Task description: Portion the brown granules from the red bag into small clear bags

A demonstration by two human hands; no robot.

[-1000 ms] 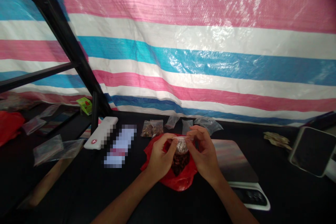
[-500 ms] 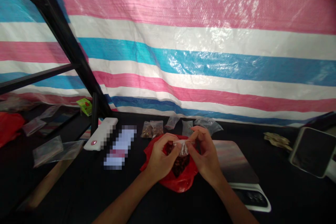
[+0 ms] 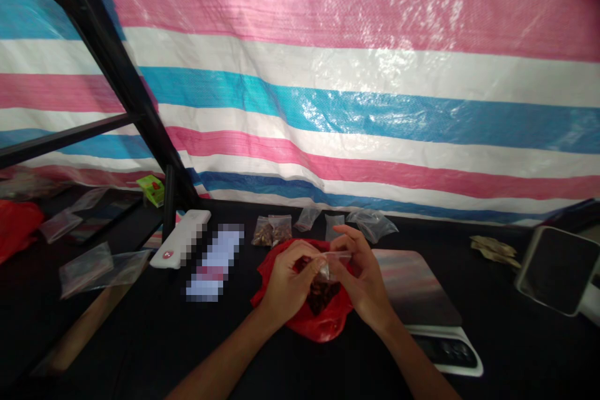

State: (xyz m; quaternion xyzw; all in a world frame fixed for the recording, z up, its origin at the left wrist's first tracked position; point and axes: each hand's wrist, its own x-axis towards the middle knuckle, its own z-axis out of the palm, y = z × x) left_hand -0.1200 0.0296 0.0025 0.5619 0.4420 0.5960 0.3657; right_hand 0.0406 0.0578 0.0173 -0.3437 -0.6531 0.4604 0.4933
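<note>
A small clear plastic bag [image 3: 334, 260] is between my two hands, above an open red plastic bag [image 3: 323, 330]. My left hand [image 3: 291, 278] pinches the clear bag's left side between thumb and fingers. On the other side, my right hand [image 3: 363, 281] has its thumb against the clear bag and its fingers loosely curled behind, upper ones raised. Dark brown dried pieces [image 3: 321, 295] lie in the red bag below. Whether anything is inside the clear bag cannot be made out.
Two small filled bags [image 3: 272, 231] stand behind the red bag, near flat clear bags [image 3: 335, 227]. A kitchen scale [image 3: 424, 294] is at right, with a dark-screened device [image 3: 557, 270] farther out. A white power bank [image 3: 180, 240] and pixelated object [image 3: 215, 262] lie left. Striped sheeting [image 3: 356, 119] hangs behind.
The clear bag's upper edge now spreads to the right, showing wider between my hands. My right fingers have loosened and lifted away from their tight pinch. My left hand stays nearly in place.
</note>
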